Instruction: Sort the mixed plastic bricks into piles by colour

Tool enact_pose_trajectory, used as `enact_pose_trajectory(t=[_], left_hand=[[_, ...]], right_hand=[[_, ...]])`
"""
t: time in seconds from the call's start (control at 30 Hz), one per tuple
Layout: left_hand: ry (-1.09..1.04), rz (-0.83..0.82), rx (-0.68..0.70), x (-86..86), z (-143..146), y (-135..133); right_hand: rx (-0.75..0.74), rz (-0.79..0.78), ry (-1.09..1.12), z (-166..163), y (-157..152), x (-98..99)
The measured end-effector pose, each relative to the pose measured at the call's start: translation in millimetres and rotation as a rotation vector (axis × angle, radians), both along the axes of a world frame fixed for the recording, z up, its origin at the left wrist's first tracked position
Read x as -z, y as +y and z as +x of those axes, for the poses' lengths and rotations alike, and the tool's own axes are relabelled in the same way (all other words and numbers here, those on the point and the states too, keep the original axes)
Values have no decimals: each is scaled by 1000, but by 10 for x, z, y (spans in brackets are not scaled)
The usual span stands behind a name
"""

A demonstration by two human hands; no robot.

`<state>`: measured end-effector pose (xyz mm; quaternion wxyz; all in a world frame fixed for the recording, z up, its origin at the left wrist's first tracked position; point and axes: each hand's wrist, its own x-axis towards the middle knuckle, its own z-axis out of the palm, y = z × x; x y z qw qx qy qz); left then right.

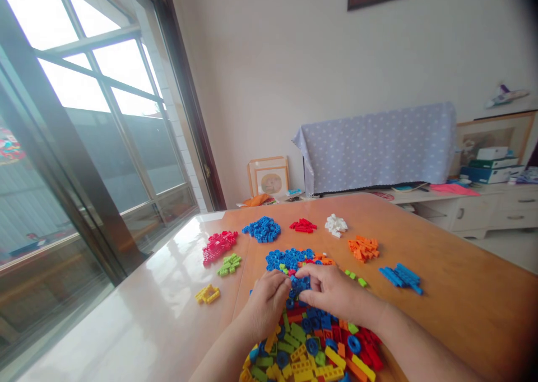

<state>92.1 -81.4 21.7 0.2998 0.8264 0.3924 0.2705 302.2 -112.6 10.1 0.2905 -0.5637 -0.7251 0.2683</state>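
A mixed pile of plastic building bricks (300, 351) in yellow, green, red, orange and blue lies in front of me, with blue ring-shaped pieces (311, 346) among them. At its far side is a cluster of round blue pieces (289, 259). My left hand (270, 295) rests at the left of this cluster, its fingers curled together; whatever is under them is hidden. From the right, my right hand (332, 289) reaches to the blue pieces (299, 287) between the hands. Its thumb and index finger are apart, and nothing is visibly gripped.
Sorted heaps ring the pile: pink (220, 246), light green (229, 264), yellow (207, 294), blue (263, 229), red (303, 226), white (335, 224), orange (363, 248) and long blue bricks (401, 277). Small green bricks (355, 278) lie by my right hand on the wooden table (458, 292).
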Motion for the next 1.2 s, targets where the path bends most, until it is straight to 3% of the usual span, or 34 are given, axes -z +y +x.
enact_pose_trajectory(t=[0.43, 0.6, 0.73, 0.87, 1.2], left_hand=[[-151, -219, -72, -65, 18, -81], [-219, -264, -31, -46, 41, -71], [-319, -259, 28, -12, 48, -79], [-362, -275, 99, 50, 60, -73], [-408, -352, 97, 178, 73, -23]], right_hand=[[-1, 100, 64, -87, -14, -5], [47, 109, 27, -73, -78, -117], [66, 118, -22, -66, -98, -156], [77, 107, -49, -69, -42, -67], [13, 134, -80, -84, -60, -73]])
